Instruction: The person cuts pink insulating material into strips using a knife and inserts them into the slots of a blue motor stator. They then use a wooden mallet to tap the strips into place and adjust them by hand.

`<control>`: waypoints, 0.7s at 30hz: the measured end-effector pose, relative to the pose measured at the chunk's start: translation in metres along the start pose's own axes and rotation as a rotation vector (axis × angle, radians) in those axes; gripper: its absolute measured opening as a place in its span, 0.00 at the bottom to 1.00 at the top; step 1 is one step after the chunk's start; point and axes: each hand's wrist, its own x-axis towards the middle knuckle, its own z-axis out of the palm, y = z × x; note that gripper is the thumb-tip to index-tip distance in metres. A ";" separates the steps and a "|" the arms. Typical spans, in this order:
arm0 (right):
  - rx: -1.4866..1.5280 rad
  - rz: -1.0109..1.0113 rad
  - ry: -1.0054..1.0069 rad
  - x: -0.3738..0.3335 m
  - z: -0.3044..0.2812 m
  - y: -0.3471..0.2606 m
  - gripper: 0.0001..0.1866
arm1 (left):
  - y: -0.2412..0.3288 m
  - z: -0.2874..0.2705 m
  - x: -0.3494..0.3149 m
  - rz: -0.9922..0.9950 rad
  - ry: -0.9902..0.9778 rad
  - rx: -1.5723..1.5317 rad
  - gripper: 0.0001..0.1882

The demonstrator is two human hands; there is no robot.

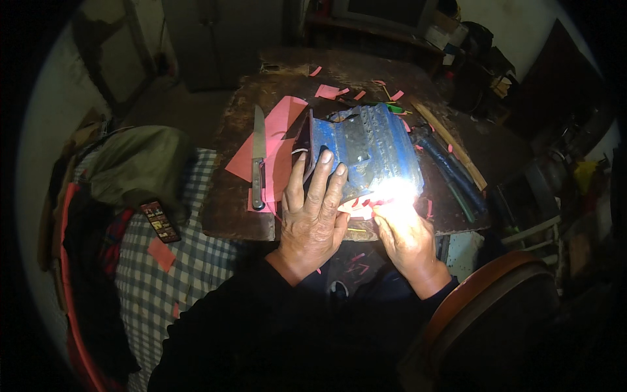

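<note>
Dark worktable (228,215), one knife (258,157), one blue block (366,150), two hands (313,219)

- A cramped, dim home workroom, lit by one harsh lamp spot.
- A worn dark wooden bench (228,215) strewn with pink paper scraps (326,91) and a long steel kitchen knife (258,157).
- A checked blue-and-white bedcover (189,242) with heaped clothes (134,166) just beside it.
- Cluttered shelves (392,29) behind.

Glare washed out the right hand (406,236) fingertips and near edge of the blue metal block (366,153); left hand (313,219) hid its left corner.
</note>
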 end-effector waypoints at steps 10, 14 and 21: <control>0.038 -0.042 0.084 0.011 0.043 -0.010 0.10 | -0.003 -0.004 0.003 0.037 0.020 0.018 0.48; 0.022 -0.019 0.149 0.009 0.049 -0.010 0.08 | 0.000 0.001 0.002 0.031 0.030 0.088 0.46; 0.008 0.078 0.263 0.006 0.075 -0.017 0.08 | -0.001 0.007 0.003 0.060 0.053 0.181 0.44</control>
